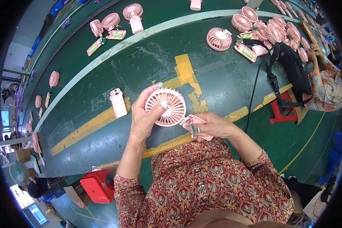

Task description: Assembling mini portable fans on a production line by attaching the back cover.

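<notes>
My left hand [145, 114] grips the round head of a small pink handheld fan [173, 106], its thumb across the grille and fingers round the left rim. Below and to the right, my right hand [215, 125] is closed on the fan's pink handle piece [195, 121], which joins the head at its lower right. A small green circuit board [195, 131] shows by the right fingers. Some fingertips wear pale coverings. A loose pink handle shell [118, 103] lies on the table left of my left hand.
A single pink fan head [219, 39] lies ahead, beside a heap of pink fans [274, 30] at the right. A black bag [290, 70] hangs at the table edge near another person [325, 81]. More fan parts [96, 46] lie beyond a pale rail [155, 27]. A red stool [98, 186] stands lower left.
</notes>
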{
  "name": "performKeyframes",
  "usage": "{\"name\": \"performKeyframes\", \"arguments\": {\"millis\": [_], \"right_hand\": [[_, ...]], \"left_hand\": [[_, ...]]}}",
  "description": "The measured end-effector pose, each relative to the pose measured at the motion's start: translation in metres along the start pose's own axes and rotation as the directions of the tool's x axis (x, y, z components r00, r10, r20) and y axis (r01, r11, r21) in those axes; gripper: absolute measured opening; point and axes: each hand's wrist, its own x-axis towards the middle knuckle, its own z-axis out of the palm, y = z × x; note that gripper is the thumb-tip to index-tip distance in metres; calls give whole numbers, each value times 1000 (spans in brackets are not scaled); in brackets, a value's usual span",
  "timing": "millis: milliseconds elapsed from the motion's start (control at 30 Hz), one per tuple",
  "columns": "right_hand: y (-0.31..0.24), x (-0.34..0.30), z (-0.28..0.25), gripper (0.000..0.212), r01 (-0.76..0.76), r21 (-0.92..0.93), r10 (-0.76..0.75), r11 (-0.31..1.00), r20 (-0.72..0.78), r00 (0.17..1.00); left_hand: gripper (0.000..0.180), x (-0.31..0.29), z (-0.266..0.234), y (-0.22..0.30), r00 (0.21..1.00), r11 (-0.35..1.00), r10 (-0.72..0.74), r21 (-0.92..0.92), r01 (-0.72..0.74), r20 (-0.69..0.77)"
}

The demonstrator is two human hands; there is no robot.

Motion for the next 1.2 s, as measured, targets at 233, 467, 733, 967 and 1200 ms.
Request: {"name": "performKeyframes", "arguments": {"millis": [233,467,733,967,1200], "right_hand": [[7,0,7,27,85,124,-78,989,-63,995],[5,0,11,26,164,7,-162,986,-113,980],[6,2,17,27,337,-275,-401,900,-227,888],[20,31,4,30,353,55,-305,934,-391,868],[15,39,2,31,276,95,-239,956,-288,927]], "left_hand": [[46,0,5,-4,999,993,-5,119,10,-41],[46,3,10,-7,998,993,-41,112,47,-48],[47,8,9,-6,998,940,43,341,-25,-47],[27,-19,34,-7,963,674,228,690,-262,143],[11,-19,33,-28,980,978,-195,78,192,41]]}}
